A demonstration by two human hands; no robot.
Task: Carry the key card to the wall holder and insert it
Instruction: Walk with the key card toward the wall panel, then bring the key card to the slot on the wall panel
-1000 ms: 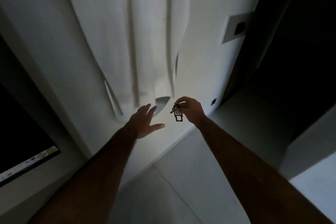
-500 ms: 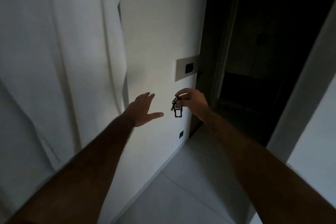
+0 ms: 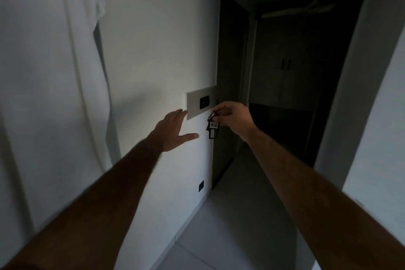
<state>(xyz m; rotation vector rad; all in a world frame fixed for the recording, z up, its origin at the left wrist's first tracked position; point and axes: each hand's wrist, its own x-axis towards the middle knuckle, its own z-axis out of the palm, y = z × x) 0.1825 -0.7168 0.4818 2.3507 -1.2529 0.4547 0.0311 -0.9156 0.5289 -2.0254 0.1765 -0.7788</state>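
A pale rectangular wall holder plate [image 3: 195, 105] with a dark slot [image 3: 204, 101] sits on the white wall beside a dark doorway. My right hand [image 3: 232, 119] pinches a key ring just below and right of the plate, and a small key card tag [image 3: 213, 130] with a white label hangs from it. My left hand [image 3: 173, 130] is spread flat, fingers apart, with its fingertips at the plate's lower left corner. It holds nothing.
A white curtain [image 3: 54, 72] hangs along the left. The dark doorway [image 3: 285, 85] opens to the right of the plate, with a cabinet dimly seen inside. A small black socket [image 3: 201, 185] sits low on the wall. Pale tiled floor [image 3: 219, 237] lies below.
The view has swung up from the curtain to the wall plate. Both hands have come much closer to the plate, the right one carrying the dangling key card tag.
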